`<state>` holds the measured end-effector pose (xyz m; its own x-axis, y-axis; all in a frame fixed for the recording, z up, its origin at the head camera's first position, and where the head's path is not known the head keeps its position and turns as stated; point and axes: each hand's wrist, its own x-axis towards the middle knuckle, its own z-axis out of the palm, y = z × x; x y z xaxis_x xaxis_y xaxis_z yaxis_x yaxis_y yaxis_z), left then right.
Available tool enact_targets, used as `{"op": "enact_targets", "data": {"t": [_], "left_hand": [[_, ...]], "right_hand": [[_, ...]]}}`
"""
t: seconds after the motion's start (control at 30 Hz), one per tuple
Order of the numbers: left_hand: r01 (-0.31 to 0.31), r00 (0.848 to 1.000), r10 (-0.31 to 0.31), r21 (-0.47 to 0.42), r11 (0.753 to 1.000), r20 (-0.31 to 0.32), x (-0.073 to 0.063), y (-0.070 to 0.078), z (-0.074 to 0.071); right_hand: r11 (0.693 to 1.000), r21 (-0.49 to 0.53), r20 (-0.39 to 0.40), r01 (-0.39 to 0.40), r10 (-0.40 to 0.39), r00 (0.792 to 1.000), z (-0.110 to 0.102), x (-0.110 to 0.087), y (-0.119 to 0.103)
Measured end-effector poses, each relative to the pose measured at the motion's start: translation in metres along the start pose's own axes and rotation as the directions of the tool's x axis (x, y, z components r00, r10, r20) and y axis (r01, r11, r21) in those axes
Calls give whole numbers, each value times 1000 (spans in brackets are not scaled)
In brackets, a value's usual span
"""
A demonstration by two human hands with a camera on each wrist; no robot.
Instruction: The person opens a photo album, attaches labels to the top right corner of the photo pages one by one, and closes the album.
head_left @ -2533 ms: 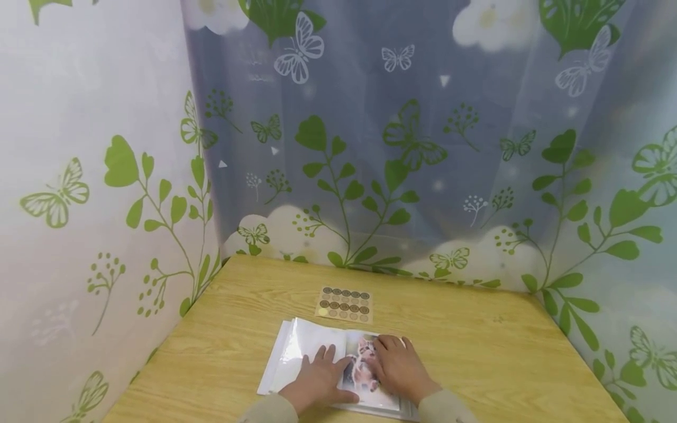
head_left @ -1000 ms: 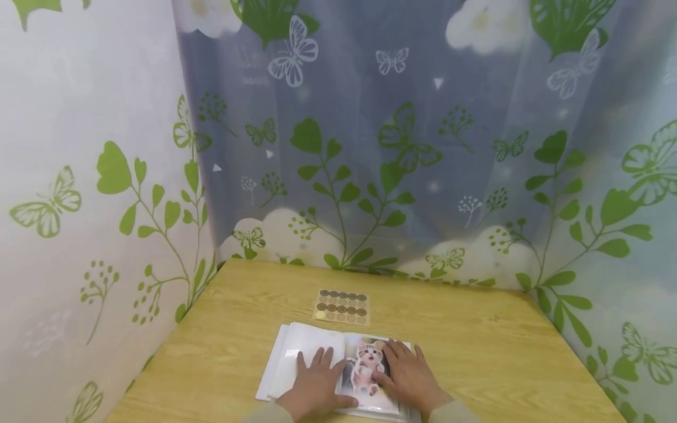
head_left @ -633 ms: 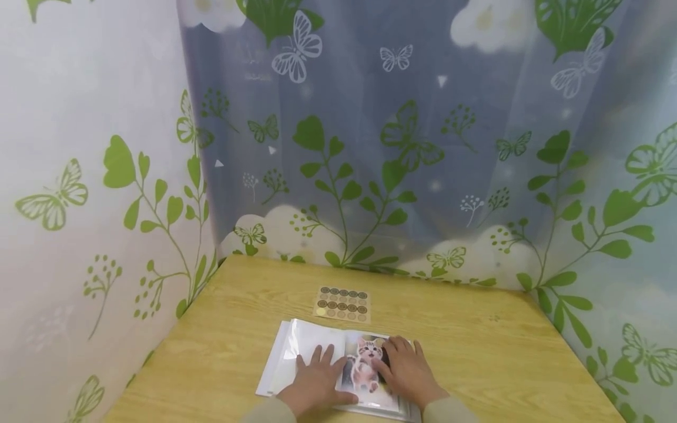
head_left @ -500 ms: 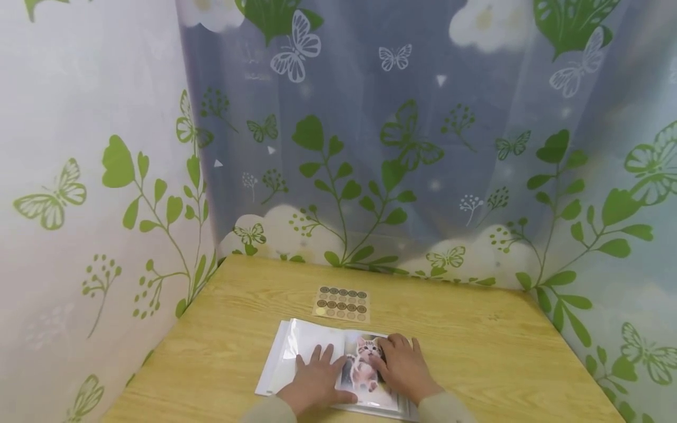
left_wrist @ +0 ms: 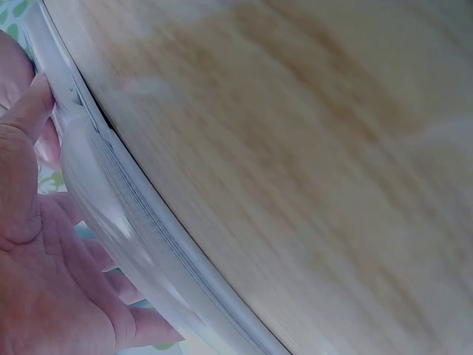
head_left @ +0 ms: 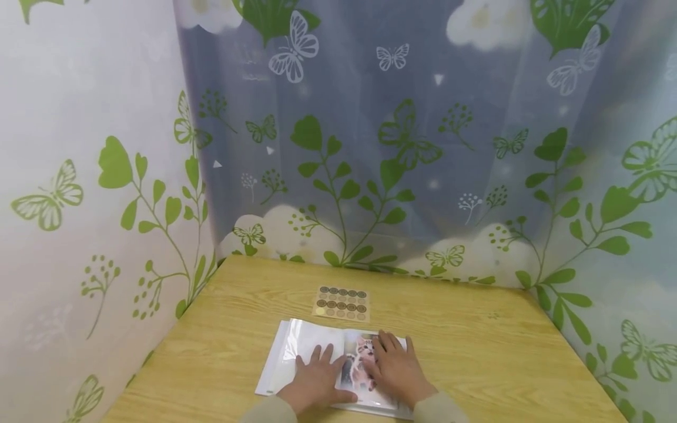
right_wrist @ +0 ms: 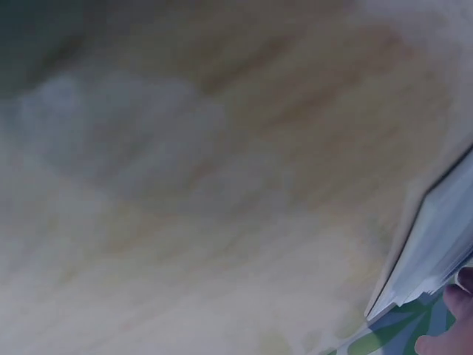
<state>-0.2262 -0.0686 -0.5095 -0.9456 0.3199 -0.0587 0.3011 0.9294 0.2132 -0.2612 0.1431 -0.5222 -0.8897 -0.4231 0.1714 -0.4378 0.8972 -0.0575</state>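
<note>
A photo album [head_left: 313, 339] with clear sleeves lies open on the table. Its right page carries a kitten picture [head_left: 364, 367], partly covered. My left hand [head_left: 315, 380] rests with spread fingers on the left page and across the centre fold, its thumb toward the lower part of the right page. My right hand [head_left: 395, 365] lies over the right side of the picture, fingers extended. In the left wrist view, the thick edge of the album [left_wrist: 159, 222] shows its stacked pages beside the left hand [left_wrist: 55, 274]. Fingertips of the right hand [right_wrist: 454, 318] appear at the corner of the right wrist view.
Behind the album lies a brown sheet of round stickers [head_left: 342, 304], with one pale yellow spot at its lower left. The wooden table [head_left: 476, 352] meets patterned curtains [head_left: 359, 176] at the back and on both sides.
My right hand slid right, uncovering more of the kitten, then came back left across the picture. The left hand and the album stay in place.
</note>
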Motion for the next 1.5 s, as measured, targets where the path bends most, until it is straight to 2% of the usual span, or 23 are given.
{"op": "enact_targets", "data": {"t": [0.13,0.4,0.63,0.87,1.1,1.23,1.5], "left_hand": [[-7,1000,7,-14,1000,0,-1,0,-2],[4,1000,-4,-17,1000,-7,-2,1,-3],[3,1000,-4,-31,1000,-8,-5,4,-7],[2,1000,-3,-34,999,-19,-6,5,-9],[-17,999,16,-24,1000,-40,-5,4,-4],[-29,999,27,-31,999,-46,-5,2,-1],[-51,998,49,-68,996,-37,-3,3,-6]], "right_hand": [[1000,8,10,21,-21,1000,1,-3,0],[999,47,10,-13,13,1000,-1,-7,3],[998,52,-26,-25,26,999,1,-12,7],[996,54,20,-70,69,997,-4,-14,12],[989,114,4,-100,100,995,-7,-22,18],[979,154,-16,-131,135,991,-6,-27,23],[940,245,21,-237,239,971,-13,-29,27]]}}
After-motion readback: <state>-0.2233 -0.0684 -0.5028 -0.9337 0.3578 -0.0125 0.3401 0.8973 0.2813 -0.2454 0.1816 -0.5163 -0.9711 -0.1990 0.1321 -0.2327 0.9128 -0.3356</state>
